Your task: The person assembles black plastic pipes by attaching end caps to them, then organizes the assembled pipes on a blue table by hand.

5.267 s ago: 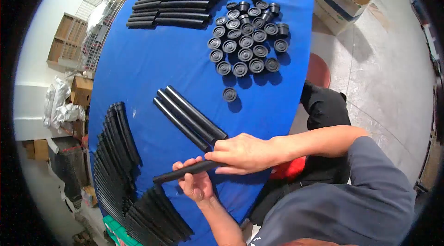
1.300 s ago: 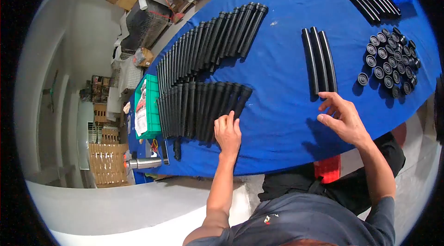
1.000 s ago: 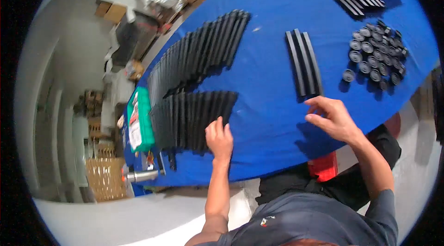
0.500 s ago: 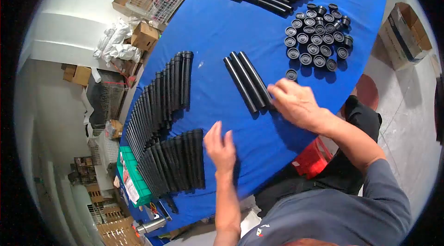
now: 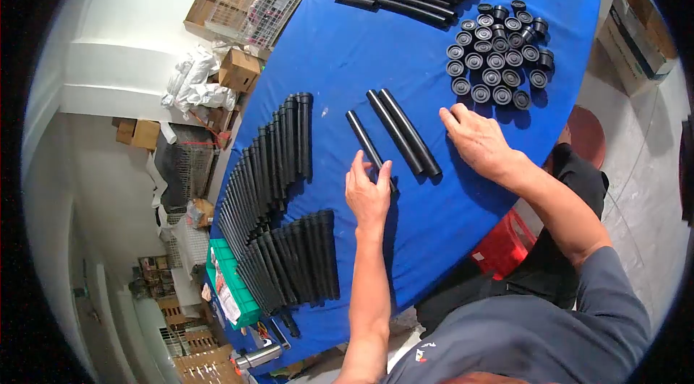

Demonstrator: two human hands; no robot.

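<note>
Three black tubes (image 5: pixel 394 131); left hand (image 5: pixel 367 192) touches one, right hand (image 5: pixel 481 142) flat.

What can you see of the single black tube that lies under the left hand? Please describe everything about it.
The single black tube is a long, straight, round piece, matte black, plastic or rubber by its look. It lies flat on the blue table, slanting away from the person, a little apart from two like tubes that lie side by side. The left hand rests over its near end, fingers spread. The far end looks open.
</note>
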